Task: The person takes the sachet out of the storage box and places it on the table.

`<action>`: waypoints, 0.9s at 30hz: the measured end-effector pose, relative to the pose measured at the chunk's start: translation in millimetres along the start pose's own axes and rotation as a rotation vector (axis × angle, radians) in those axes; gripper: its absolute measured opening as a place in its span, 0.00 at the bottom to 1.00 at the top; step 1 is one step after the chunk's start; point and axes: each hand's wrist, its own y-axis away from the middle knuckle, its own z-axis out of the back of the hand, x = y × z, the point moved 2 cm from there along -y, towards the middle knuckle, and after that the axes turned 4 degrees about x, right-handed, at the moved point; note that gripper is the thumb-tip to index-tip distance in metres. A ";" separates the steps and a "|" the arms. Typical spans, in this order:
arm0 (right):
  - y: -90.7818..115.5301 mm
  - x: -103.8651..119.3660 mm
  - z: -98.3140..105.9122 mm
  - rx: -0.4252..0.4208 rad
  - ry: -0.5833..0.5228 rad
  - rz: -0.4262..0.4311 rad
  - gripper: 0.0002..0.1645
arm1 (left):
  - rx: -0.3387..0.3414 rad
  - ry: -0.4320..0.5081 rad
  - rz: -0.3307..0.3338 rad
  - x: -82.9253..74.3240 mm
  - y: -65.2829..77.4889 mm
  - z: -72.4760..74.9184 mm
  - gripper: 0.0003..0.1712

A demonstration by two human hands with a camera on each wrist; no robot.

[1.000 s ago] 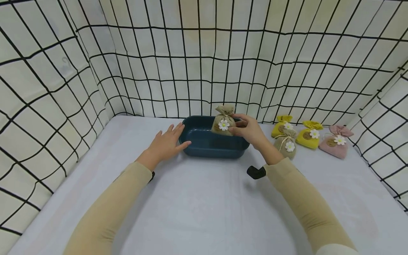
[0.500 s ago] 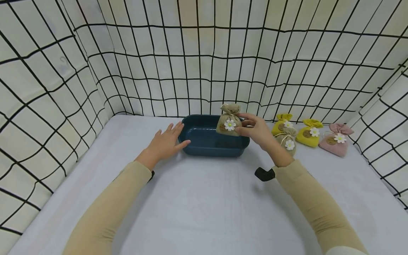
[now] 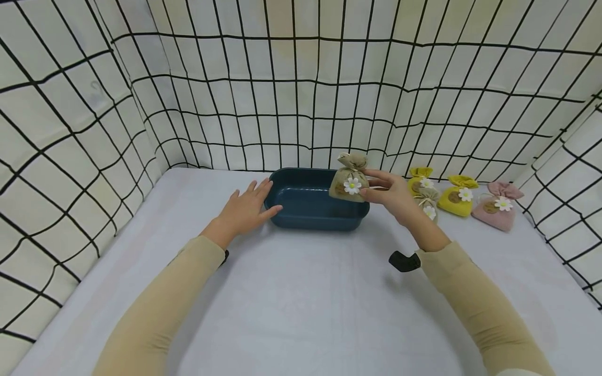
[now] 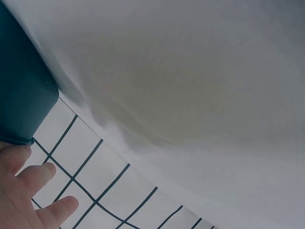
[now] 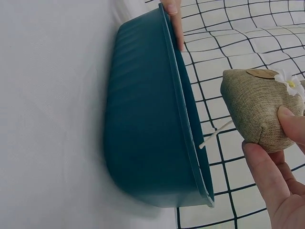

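Between thumb and fingers my right hand (image 3: 392,196) pinches a beige cloth sachet (image 3: 347,187) with a gathered top and a white daisy. The sachet is held up over the right end of a dark teal oblong basin (image 3: 310,223). In the right wrist view the same sachet (image 5: 252,102) shows beside the basin's rim (image 5: 183,114), a pale cord end hanging from it. My left hand (image 3: 242,211) lies with spread fingers at the basin's left end, fingertips on the rim. In the left wrist view its fingers (image 4: 35,176) reach the basin's corner (image 4: 28,95).
To the right lie a yellow sachet (image 3: 455,202), a pink sachet (image 3: 494,216), a second yellow sachet (image 3: 415,184) and another beige one (image 3: 429,201), partly behind my right hand. A black wire grid (image 3: 296,99) over white cloth encloses the back and sides of the white table (image 3: 301,303).
My right hand has moved right with the beige sachet, from over the basin's middle right toward its right end. The left hand has stayed at the rim.
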 end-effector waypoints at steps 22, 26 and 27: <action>23.3 -5.3 21.0 -0.021 0.039 -0.082 0.39 | -0.001 0.005 0.007 0.8 -1.2 -1.4 0.50; 26.9 -7.9 24.2 -0.012 0.038 -0.070 0.39 | 0.000 0.001 0.010 0.9 -1.2 -1.2 0.50; 27.8 -8.6 25.2 -0.008 0.043 -0.069 0.39 | 0.001 0.001 0.012 1.0 -1.3 -1.0 0.50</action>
